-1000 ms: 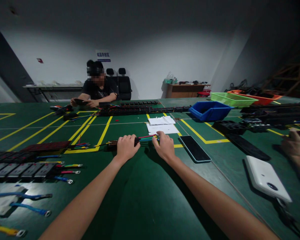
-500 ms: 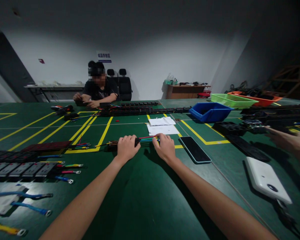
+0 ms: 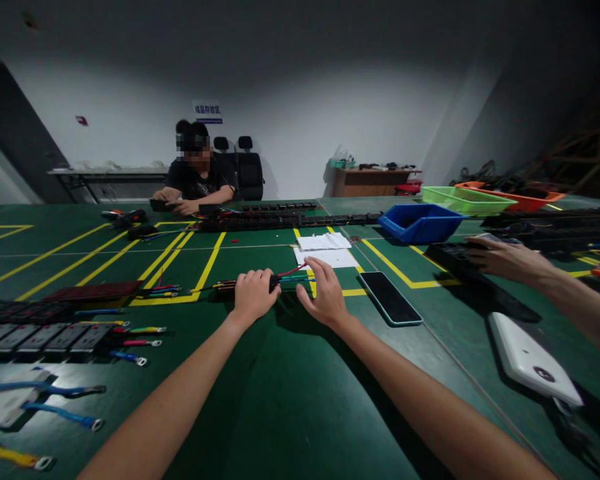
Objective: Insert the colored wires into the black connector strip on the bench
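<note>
My left hand [image 3: 254, 295] is wrapped round a dark wired piece, its fingers closed. Thin brown and yellow wires [image 3: 224, 285] stick out to its left; what the piece is stays hidden under the hand. Green, blue and red wires [image 3: 287, 275] run out on the right side. My right hand [image 3: 326, 293] is over the ends of these wires, thumb and forefinger apart. One red wire rises to the forefinger's tip; whether it touches I cannot tell. Beyond this hand lie white papers [image 3: 333, 258], and to its right a phone [image 3: 391, 299].
Black socket strips [image 3: 45, 339] with lugged wires lie at left. On the right are a white device [image 3: 535, 360], a blue bin [image 3: 420, 223] and a green basket [image 3: 467, 200]. Another person's hand [image 3: 510, 257] reaches in from the right. A co-worker [image 3: 200, 173] sits across the table.
My right hand has opened, its thumb and forefinger parting, and the red wire now stands higher. My left hand stayed put. The other person's hand at right moved leftward to a black part.
</note>
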The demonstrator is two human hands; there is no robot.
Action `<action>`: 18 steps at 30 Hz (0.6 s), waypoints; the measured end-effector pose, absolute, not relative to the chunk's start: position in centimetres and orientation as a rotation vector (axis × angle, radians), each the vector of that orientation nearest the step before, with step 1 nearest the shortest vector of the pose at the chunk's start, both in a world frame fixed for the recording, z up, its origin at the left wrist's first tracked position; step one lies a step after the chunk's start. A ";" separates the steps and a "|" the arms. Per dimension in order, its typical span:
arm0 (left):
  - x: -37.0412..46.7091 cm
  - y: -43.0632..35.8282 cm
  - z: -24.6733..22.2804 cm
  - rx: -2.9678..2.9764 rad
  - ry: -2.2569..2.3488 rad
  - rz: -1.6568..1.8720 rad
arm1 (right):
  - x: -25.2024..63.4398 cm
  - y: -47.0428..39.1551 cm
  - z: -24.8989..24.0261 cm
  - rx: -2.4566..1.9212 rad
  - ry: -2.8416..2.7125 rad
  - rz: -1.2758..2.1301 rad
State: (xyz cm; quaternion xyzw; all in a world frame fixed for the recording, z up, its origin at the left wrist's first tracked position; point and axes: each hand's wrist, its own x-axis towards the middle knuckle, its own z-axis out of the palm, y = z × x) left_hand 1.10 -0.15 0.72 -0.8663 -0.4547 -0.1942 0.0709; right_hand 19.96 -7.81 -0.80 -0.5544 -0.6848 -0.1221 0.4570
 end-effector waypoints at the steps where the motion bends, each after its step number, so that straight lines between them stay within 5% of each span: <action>1: 1.1 -0.1 0.7 -2.611 -1.363 -0.592 | 20.0 -7.7 -0.8 -1.389 -1.671 -0.306; 9: 1.0 0.2 0.4 -2.639 -1.329 -0.661 | 21.0 -6.4 -1.6 -1.932 -1.463 -0.068; 18: 0.9 0.1 0.5 -2.656 -1.334 -0.660 | 20.7 -7.0 -1.1 -1.476 -1.522 -0.210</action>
